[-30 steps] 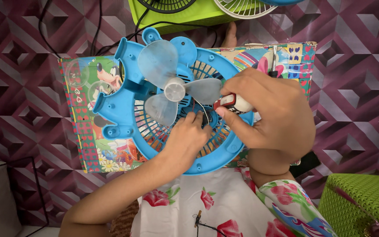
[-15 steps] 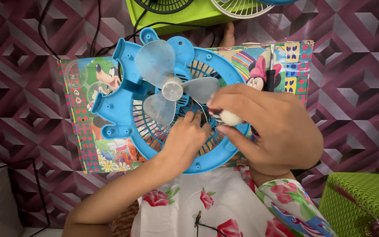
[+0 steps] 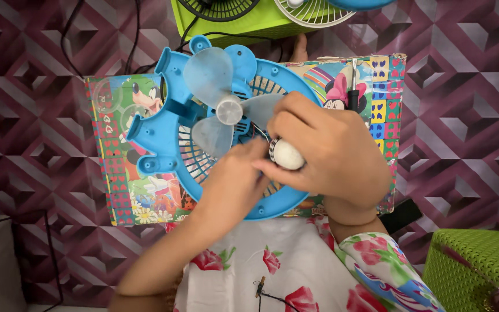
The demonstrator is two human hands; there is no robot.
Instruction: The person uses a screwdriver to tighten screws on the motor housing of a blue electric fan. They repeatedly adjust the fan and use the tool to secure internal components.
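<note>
Screwdriver handle (image 3: 287, 154) clasped by right hand (image 3: 330, 153).

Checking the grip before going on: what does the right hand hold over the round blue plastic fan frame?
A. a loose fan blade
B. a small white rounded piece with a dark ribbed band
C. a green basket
B: the right hand pinches the small white rounded piece above the blue plastic fan frame.

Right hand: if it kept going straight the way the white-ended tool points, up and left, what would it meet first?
Likely the grey hub of the pale fan blades, just past the tool in the right hand. Depth is unclear; the tip may already touch the blue fan housing below.
</note>
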